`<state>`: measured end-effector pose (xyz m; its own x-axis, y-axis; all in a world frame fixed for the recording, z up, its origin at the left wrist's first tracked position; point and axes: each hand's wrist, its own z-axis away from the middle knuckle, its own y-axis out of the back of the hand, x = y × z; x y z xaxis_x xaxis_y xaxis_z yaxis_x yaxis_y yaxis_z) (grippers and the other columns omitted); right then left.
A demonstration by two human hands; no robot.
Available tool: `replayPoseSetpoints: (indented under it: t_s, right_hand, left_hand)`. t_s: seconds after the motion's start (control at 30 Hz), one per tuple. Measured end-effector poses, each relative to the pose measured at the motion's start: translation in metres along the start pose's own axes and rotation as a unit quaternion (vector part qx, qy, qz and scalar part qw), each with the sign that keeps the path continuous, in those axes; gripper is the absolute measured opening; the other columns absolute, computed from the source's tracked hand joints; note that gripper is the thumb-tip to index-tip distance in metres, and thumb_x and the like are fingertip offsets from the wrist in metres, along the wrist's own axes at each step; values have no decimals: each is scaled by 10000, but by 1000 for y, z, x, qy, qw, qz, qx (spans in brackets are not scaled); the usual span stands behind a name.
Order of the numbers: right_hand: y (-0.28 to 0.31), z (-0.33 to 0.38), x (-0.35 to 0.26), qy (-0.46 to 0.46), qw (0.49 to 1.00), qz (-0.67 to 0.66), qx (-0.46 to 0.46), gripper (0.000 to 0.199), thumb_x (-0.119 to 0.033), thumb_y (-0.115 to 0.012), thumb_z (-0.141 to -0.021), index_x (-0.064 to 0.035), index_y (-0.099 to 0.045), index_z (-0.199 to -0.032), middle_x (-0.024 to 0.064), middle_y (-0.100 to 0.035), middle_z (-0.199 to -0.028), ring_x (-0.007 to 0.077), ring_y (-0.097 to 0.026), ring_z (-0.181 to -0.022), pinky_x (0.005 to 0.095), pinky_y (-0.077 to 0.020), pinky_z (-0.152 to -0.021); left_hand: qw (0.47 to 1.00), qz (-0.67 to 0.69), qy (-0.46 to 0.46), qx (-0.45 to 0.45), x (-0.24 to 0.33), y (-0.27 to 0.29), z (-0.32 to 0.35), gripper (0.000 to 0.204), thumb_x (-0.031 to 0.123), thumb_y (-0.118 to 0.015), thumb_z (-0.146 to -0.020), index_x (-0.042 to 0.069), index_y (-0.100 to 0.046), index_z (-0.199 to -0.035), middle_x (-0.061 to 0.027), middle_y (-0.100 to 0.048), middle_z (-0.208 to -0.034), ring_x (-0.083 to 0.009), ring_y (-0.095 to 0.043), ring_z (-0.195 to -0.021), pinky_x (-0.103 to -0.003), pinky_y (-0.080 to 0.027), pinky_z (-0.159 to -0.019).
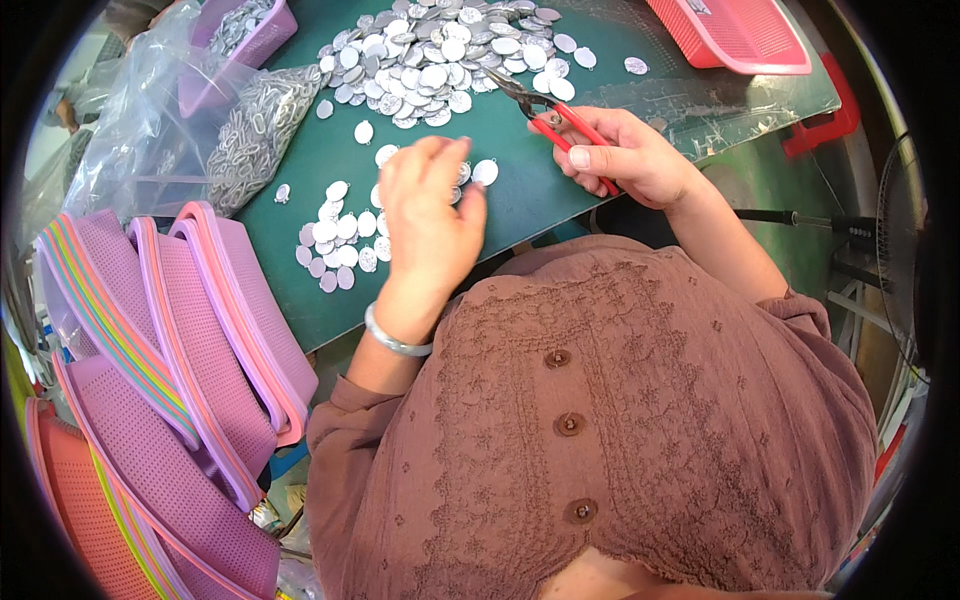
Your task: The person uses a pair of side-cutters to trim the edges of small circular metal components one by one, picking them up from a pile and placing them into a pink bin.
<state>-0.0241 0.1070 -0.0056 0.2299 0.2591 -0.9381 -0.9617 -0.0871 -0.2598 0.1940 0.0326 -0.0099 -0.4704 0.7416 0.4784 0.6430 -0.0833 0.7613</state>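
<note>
My right hand [630, 155] is closed around the red handles of a pair of pliers [538, 97]; the dark jaws point up and left to the edge of a large heap of silver oval pendants [430, 60]. My left hand [432, 215], with a pale bangle on its wrist, is over the green tabletop [540, 205]. Its thumb and forefinger are apart, with no pendant visible between them. Beneath and beside its fingers lie loose pendants [485, 173], partly covered by the hand. A smaller scatter of pendants [340, 228] lies to its left.
A clear plastic bag of metal clasps [260, 130] rests at the table's left, near a purple basket [275, 35]. Stacked purple and pink baskets [215, 330] crowd the near left. A pink basket [745, 45] occupies the far right corner. A fan [895, 250] stands at the right.
</note>
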Motion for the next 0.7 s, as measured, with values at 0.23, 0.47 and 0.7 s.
replayPoseSetpoints:
  t_s: [0.23,0.47,0.7]
  right_hand:
    - [0,0,-1,-3,1000,3,3,401,-276,-659,-801,-22,-555,-1094,-26,-487,-679,45,-427,-555,182,-344,-506]
    - [4,1,0,-20,1000,19,-9,558,-256,-614,-799,25,-455,-1254,3,-526,-804,59,-441,-610,185,-373,-545]
    - [2,1,-1,-10,1000,8,-3,556,-277,-627,-796,24,-463,-1234,15,-532,-811,70,-446,-609,193,-370,-541]
  left_hand:
    - [1000,-21,-3,-16,-14,7,4,284,2,-584,-689,54,-635,-964,-85,-565,-1003,-293,-497,-947,-397,-359,-844]
    - [995,-37,-57,-72,1,6,3,190,54,-624,-711,65,-652,-899,-94,-590,-975,-272,-524,-944,-392,-361,-864]
    - [988,-111,105,12,-55,24,-10,182,92,-666,-714,30,-645,-884,-125,-613,-879,-289,-585,-840,-366,-455,-755]
